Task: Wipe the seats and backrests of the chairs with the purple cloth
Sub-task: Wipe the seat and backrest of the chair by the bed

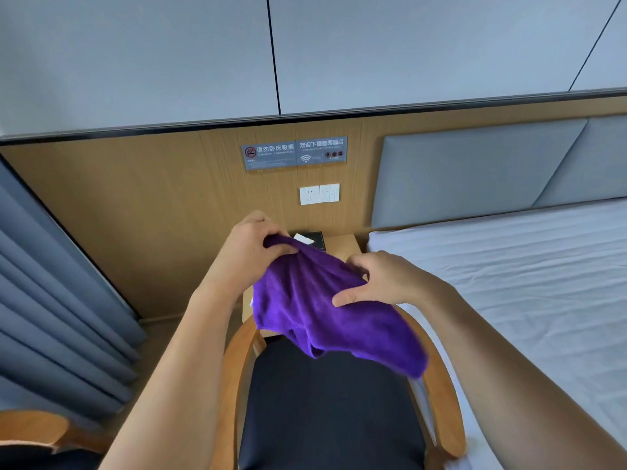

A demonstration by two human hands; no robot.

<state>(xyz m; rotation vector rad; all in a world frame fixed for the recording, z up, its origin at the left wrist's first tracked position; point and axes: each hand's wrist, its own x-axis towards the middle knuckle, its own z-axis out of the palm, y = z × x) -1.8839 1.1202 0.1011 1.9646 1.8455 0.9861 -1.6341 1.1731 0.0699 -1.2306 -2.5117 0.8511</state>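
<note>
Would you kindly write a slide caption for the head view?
Left hand and right hand hold a crumpled purple cloth above a black-cushioned wooden armchair beside a white bed.

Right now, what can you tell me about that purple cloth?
The purple cloth is a deep violet, soft and fleecy like microfibre, rumpled into loose folds. It is held in the air: the left hand grips its top corner, the right hand pinches its right edge. The rest droops over the chair's dark seat, seemingly without touching it; its lower right corner is blurred.
</note>
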